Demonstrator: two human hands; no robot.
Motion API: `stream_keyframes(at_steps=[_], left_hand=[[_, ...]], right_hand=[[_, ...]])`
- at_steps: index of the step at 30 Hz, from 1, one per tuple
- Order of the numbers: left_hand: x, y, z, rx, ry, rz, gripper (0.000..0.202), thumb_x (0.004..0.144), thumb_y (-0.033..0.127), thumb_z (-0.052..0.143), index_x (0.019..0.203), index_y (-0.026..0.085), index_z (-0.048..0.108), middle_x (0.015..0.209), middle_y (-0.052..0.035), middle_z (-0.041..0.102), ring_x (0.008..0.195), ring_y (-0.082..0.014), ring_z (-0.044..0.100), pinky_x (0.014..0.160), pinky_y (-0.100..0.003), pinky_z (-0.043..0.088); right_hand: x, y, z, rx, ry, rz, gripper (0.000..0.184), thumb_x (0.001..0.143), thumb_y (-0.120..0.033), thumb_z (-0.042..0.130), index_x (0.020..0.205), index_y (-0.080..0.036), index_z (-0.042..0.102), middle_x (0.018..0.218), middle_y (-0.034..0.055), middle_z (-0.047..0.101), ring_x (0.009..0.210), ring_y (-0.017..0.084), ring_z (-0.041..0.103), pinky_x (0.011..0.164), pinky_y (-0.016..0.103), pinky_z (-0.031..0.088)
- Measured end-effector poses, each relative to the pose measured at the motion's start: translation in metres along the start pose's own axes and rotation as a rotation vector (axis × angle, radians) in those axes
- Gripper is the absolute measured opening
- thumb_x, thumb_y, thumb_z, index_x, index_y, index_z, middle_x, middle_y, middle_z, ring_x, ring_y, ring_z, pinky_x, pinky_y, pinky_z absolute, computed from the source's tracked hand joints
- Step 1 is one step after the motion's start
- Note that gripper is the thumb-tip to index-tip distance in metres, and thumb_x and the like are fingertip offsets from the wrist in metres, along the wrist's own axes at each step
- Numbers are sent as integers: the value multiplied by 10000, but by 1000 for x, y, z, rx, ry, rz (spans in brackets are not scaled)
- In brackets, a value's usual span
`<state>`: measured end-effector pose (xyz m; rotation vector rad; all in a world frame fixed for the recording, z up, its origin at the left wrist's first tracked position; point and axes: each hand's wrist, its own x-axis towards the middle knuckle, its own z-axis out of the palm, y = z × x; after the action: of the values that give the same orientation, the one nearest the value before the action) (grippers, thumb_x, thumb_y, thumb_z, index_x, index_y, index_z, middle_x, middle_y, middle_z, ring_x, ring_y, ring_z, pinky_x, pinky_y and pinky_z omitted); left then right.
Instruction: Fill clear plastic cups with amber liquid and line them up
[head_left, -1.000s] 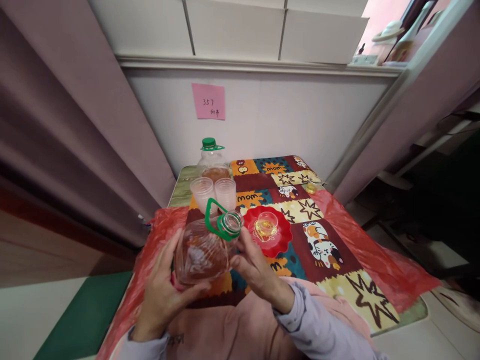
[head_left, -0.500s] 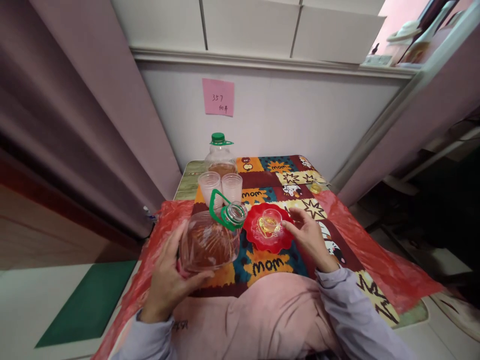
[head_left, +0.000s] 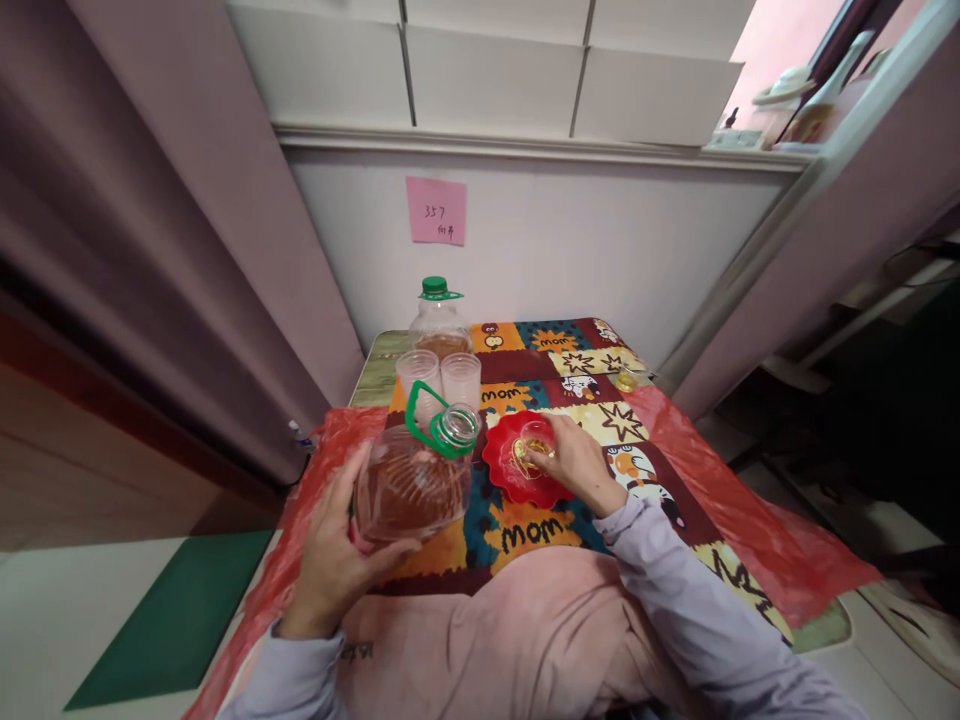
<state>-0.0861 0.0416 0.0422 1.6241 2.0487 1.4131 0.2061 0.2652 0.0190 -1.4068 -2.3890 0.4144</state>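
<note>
Tilted to the right, a clear plastic jug (head_left: pixel 409 490) with amber liquid, a green handle and an uncapped mouth rests in my left hand (head_left: pixel 337 545), which is wrapped round its lower left side. My right hand (head_left: pixel 581 460) is over a scalloped red plate (head_left: pixel 502 470). Its thumb and fingers close round a small clear cup (head_left: pixel 536 435) with some yellowish liquid, on or just above the plate. The cup is partly hidden by the fingers.
Behind the open jug stand two stacks of clear plastic cups (head_left: pixel 460 375) and a second jug (head_left: pixel 440 325) with a green cap. Another small cup (head_left: pixel 625 381) with yellowish liquid is near the table's right edge. Red plastic sheeting (head_left: pixel 720 510) hangs over the sides.
My right hand has moved left over the plate and closed round the small cup; before, it was open beside it. My left hand still holds the jug at much the same tilt.
</note>
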Motion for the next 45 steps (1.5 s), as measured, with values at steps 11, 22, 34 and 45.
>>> stream_keyframes(at_steps=[11, 22, 34, 45], left_hand=[[1, 1, 0, 8, 10, 21, 1209, 681, 755, 899, 1654, 208, 434, 1668, -203, 536, 1526, -437, 533, 1258, -580, 453], [-2, 1, 4, 108, 14, 68, 1212, 661, 755, 908, 1649, 226, 446, 1667, -208, 538, 1541, -455, 507, 1253, -626, 441], [-2, 2, 6, 158, 2, 100, 1200, 667, 775, 887, 1651, 248, 446, 1653, -195, 559, 1497, -452, 560, 1214, -628, 482], [-4, 1, 4, 71, 25, 22, 1229, 658, 778, 893, 1655, 224, 437, 1665, -210, 536, 1538, -447, 515, 1271, -623, 422]], right_hand=[[0, -6, -11, -5, -59, 57, 735, 924, -480, 784, 1552, -184, 544, 1526, 182, 661, 1365, 350, 669, 1100, 454, 520], [0, -14, -19, -56, -100, 67, 681, 923, -469, 780, 1506, -171, 592, 1464, 179, 696, 1303, 355, 695, 1073, 446, 513], [1, -15, -22, -67, -125, 89, 648, 930, -489, 772, 1468, -161, 624, 1411, 182, 717, 1246, 356, 718, 1013, 438, 519], [3, -6, -15, -50, -111, 102, 638, 917, -523, 771, 1452, -200, 644, 1402, 166, 734, 1235, 359, 725, 1000, 445, 532]])
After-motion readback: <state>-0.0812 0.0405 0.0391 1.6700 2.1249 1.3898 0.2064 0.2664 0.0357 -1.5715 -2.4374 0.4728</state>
